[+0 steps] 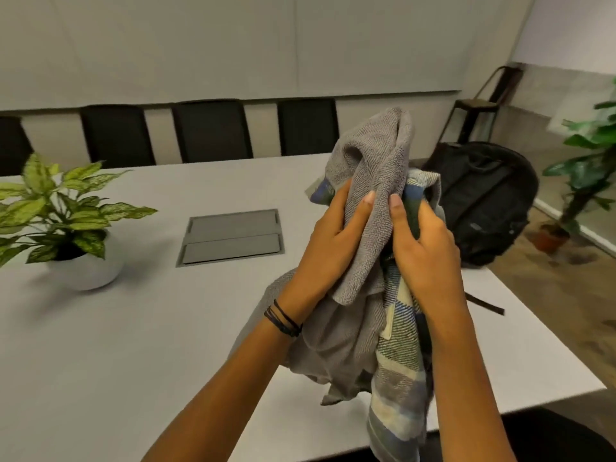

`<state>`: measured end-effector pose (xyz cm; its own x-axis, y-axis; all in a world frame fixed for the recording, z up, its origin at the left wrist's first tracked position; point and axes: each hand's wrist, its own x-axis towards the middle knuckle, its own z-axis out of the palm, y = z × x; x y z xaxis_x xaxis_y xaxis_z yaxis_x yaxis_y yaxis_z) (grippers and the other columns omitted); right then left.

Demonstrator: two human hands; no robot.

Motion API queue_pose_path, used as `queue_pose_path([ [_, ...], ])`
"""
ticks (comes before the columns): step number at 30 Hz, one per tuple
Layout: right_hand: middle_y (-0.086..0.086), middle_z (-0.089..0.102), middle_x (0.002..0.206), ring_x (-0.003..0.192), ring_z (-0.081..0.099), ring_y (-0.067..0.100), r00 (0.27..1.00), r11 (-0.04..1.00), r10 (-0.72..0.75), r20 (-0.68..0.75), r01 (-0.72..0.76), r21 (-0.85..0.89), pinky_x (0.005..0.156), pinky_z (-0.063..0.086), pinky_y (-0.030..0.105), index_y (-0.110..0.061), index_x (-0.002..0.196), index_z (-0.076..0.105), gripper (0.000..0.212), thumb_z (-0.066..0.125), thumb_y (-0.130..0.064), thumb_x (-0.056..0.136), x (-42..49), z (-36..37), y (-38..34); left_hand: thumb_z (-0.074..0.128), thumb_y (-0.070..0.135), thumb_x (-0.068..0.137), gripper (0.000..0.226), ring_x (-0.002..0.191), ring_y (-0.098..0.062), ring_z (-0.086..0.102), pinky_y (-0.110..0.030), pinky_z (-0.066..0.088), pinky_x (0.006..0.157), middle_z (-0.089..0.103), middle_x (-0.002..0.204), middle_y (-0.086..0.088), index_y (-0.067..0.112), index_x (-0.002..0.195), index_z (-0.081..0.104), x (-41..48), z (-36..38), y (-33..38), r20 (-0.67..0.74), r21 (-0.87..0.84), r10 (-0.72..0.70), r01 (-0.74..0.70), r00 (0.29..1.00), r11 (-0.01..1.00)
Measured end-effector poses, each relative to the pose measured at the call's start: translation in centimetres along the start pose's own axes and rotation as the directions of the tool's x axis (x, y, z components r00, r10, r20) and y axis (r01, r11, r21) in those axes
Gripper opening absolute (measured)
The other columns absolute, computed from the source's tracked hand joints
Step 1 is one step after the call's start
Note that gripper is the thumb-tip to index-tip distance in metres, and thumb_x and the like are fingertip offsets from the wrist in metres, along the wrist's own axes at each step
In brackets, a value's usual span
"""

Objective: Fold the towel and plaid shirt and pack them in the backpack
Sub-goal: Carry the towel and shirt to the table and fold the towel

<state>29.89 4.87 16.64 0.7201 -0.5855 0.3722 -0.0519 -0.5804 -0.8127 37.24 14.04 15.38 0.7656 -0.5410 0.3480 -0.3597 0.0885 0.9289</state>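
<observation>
A crumpled bundle of cloth is held up above the white table (133, 328) by both hands. The left hand (328, 238) is closed round the grey towel (376, 168), its thumb laid over the front of the terry cloth and its fingers wrapped behind it. The right hand (423, 248) is closed round the plaid shirt (400, 345), its thumb pressed against the fabric just beside the left thumb and its fingers curled over the blue, cream and green check. The towel is bunched upward above the hands and hangs down below them; the shirt is tangled with it and hangs lower, on the right side of the bundle, past the near edge of the table. Neither piece is folded. Thin dark bands (283, 320) are worn on the left wrist. The black backpack (493, 201) is set on the far right corner of the table, behind the bundle and apart from it; whether it is open cannot be told. A dark strap (486, 305) lies flat on the table near the right forearm. A grey hatch (231, 236) is set into the middle of the table, and a potted plant (60, 208) in a white pot stands at the left. Black chairs (211, 131) are lined up along the far side.
</observation>
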Motion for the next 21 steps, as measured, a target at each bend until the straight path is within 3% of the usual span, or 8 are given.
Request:
queue_pose_path([
  [3,-0.002,0.054,0.105,0.110,0.053,0.024,0.999,0.999,-0.032,0.035,0.031,0.021,0.089,0.039,0.033,-0.020,0.122,0.053,0.046,0.034,-0.050,0.093,3.8,1.3,-0.6,0.041,0.040,0.096,0.046,0.114,0.006,0.051,-0.015,0.040,0.098,0.051,0.130,0.017,0.028,0.141,0.036,3.5,-1.2,0.0,-0.061,0.051,0.024,-0.021,0.998,0.998],
  [8,0.005,0.060,0.109,0.105,0.055,0.026,0.991,0.995,-0.091,0.094,0.086,0.054,0.092,0.044,0.042,-0.017,0.113,0.054,0.049,0.033,-0.055,0.092,9.5,3.7,-1.6,0.040,0.037,0.097,0.048,0.120,0.004,0.045,-0.005,0.038,0.094,0.046,0.140,0.009,0.023,0.143,0.034,8.5,-3.4,0.0,-0.143,0.074,0.045,-0.034,0.989,0.997],
  [11,0.006,0.063,0.109,0.104,0.057,0.028,0.987,0.990,-0.125,0.098,0.118,0.077,0.092,0.044,0.052,-0.021,0.111,0.054,0.057,0.030,-0.066,0.087,12.5,5.6,-2.2,0.040,0.037,0.097,0.048,0.125,-0.003,0.045,-0.018,0.039,0.103,0.046,0.140,0.006,0.022,0.142,0.035,11.0,-4.6,0.0,-0.193,0.074,0.062,-0.049,0.979,0.996],
  [14,0.002,0.064,0.111,0.106,0.058,0.027,0.984,0.986,-0.140,0.112,0.129,0.101,0.093,0.044,0.052,-0.028,0.115,0.053,0.061,0.027,-0.071,0.081,15.3,7.6,-2.9,0.041,0.038,0.097,0.046,0.123,-0.006,0.048,-0.030,0.039,0.107,0.049,0.137,0.004,0.021,0.140,0.039,13.2,-6.1,-0.2,-0.245,0.071,0.075,-0.060,0.967,0.996],
  [21,0.000,0.062,0.116,0.111,0.055,0.025,0.978,0.983,-0.131,0.164,0.108,0.147,0.098,0.041,0.048,-0.029,0.119,0.052,0.049,0.032,-0.063,0.090,20.4,12.0,-4.9,0.043,0.037,0.097,0.046,0.124,-0.007,0.048,-0.034,0.039,0.108,0.051,0.136,0.002,0.018,0.139,0.041,18.4,-10.5,-1.3,-0.301,0.095,0.098,-0.073,0.948,0.993],
])
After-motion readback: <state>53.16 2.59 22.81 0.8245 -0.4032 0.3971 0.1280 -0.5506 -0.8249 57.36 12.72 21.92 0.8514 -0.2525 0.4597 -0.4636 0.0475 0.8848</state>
